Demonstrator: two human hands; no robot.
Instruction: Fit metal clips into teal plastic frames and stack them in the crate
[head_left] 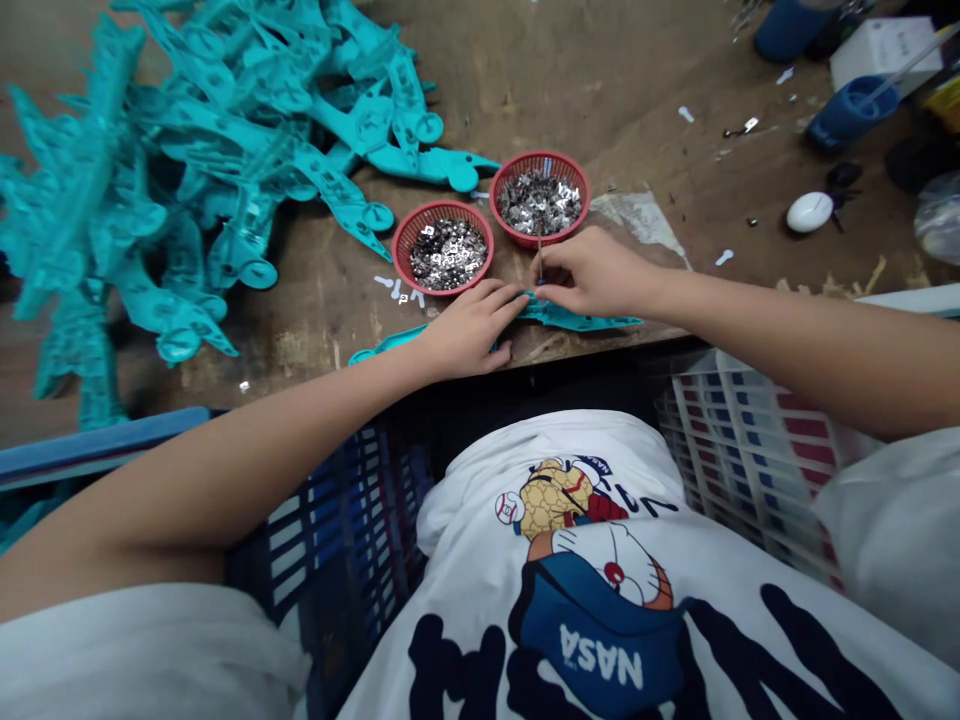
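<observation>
Crosswise, a turquoise plastic strip lying left-right under left hand, right hand

A worn wooden workbench, slatted blue plastic crate, red-striped plastic crate below its edge, dim indoor light

Right hand pinches a pin, left hand steadies a turquoise strip.

A workshop: worn wooden workbench, heaped teal plastic parts, red baskets.
</observation>
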